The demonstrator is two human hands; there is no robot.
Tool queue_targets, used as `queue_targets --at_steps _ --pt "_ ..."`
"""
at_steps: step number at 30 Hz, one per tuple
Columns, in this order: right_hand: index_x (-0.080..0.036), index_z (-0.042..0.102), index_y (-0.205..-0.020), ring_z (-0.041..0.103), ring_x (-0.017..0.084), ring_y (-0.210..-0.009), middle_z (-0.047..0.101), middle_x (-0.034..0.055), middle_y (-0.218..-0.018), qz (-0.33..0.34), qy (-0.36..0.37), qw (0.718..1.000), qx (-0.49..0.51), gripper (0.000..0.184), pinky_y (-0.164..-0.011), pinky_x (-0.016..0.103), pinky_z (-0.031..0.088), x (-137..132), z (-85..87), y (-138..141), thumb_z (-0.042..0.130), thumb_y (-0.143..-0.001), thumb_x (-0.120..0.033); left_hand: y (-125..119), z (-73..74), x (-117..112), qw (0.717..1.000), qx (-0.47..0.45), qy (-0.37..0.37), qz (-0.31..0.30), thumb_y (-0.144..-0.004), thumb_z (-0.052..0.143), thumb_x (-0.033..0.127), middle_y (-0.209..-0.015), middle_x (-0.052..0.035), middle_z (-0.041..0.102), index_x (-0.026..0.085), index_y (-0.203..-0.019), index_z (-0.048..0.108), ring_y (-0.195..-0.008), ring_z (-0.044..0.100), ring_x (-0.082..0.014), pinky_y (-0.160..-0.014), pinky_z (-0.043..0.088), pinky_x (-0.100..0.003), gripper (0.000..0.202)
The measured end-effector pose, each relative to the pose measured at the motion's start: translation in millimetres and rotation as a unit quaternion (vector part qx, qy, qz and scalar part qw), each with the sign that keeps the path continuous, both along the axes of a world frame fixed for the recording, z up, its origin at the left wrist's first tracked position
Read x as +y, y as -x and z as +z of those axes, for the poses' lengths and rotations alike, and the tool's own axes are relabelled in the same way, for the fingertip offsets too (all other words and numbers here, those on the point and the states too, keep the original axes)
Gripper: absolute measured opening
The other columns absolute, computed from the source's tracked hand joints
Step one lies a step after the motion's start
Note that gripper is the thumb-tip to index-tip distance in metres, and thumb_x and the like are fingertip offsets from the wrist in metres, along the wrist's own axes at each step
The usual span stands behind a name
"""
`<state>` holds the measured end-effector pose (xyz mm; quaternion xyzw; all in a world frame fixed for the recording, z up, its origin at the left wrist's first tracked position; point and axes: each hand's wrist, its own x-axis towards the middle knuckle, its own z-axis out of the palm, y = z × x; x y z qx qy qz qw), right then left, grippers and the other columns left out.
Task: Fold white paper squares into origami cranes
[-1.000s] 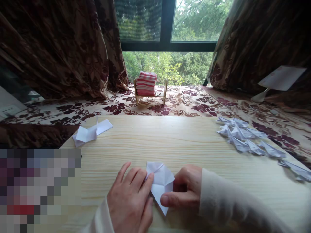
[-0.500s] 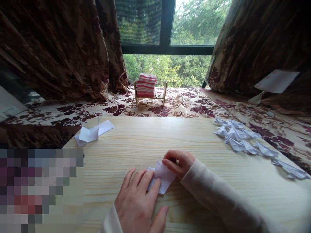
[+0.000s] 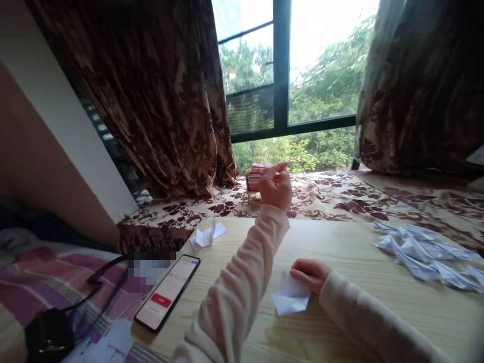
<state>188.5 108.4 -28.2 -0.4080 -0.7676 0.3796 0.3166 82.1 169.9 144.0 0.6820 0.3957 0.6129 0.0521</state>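
My left hand (image 3: 275, 187) is stretched far forward over the wooden table (image 3: 351, 242), its fingers curled right at a small wooden rack holding a red-and-white striped stack (image 3: 257, 175) on the patterned ledge. What the fingers pinch, if anything, is hidden. My right hand (image 3: 310, 273) lies near the table's middle with curled fingers pressing on a partly folded white paper (image 3: 289, 301). Both arms wear cream sleeves.
A phone (image 3: 166, 292) with a lit screen lies at the table's left edge, a black cable and plug (image 3: 49, 335) beside it on a striped blanket. One folded paper piece (image 3: 207, 234) sits at the back left. Several folded paper pieces (image 3: 419, 249) are heaped at the right. Dark floral curtains flank the window.
My left hand has let go of the paper and reached forward to the rack. My right hand stays on the paper. The view has swung up and to the left.
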Motion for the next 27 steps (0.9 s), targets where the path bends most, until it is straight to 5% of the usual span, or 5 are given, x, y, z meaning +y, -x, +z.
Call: queue_targets --at_steps 4,11,18,23,27 --pt "-0.017 0.048 -0.057 0.033 0.009 -0.044 0.037 -0.0046 -0.046 0.02 0.002 0.999 0.032 0.04 -0.04 0.021 0.025 -0.1 3.0 -5.6 0.046 -0.07 -0.055 30.6 -13.0 -64.4 0.981 0.165 -0.067 -0.079 -0.076 0.045 0.012 -0.088 -0.01 0.061 0.012 -0.089 0.065 -0.087 0.054 -0.0179 -0.079 0.044 -0.034 0.023" --pt "-0.015 0.05 -0.058 0.035 0.01 -0.049 0.042 -0.0028 -0.051 0.031 -0.008 0.999 0.034 0.035 -0.046 0.023 0.029 -7.4 2.3 -3.0 0.05 -0.07 -0.049 92.7 -99.9 -161.0 0.904 0.375 -0.142 -0.147 -0.069 0.042 0.003 -0.071 -0.0038 0.061 0.016 -0.085 0.061 -0.069 0.052 -0.0135 -0.075 0.045 -0.034 0.028" --pt "-0.015 0.054 -0.063 0.035 0.008 -0.048 0.048 -0.0014 -0.054 0.017 -0.067 0.997 -0.014 0.027 -0.045 0.021 0.031 -5.0 3.8 15.7 0.045 -0.077 -0.036 98.9 -131.1 -147.6 0.886 0.416 -0.117 -0.171 -0.084 0.042 0.016 -0.093 -0.0048 0.067 0.013 -0.091 0.06 -0.094 0.057 -0.0154 -0.09 0.04 -0.03 0.019" --pt "-0.013 0.06 -0.069 0.041 0.008 -0.049 0.054 0.0007 -0.056 0.005 -0.041 0.999 -0.014 0.026 -0.045 0.02 0.033 -0.1 14.2 14.5 0.046 -0.077 -0.034 99.7 -147.5 -137.0 0.905 0.39 -0.101 -0.14 -0.088 0.035 0.012 -0.086 0.001 0.069 0.017 -0.087 0.062 -0.09 0.059 -0.0106 -0.101 0.029 -0.028 0.028" --pt "-0.014 0.061 -0.083 0.051 0.011 -0.056 0.061 0.0032 -0.064 -0.033 0.028 0.999 0.033 0.028 -0.051 0.022 0.039 0.6 11.6 -2.0 0.051 -0.075 -0.039 97.7 -150.7 -132.7 0.877 0.447 -0.117 -0.13 -0.09 0.034 0.017 -0.094 0.0027 0.068 0.02 -0.092 0.062 -0.093 0.059 -0.0105 -0.101 0.029 -0.028 0.029"
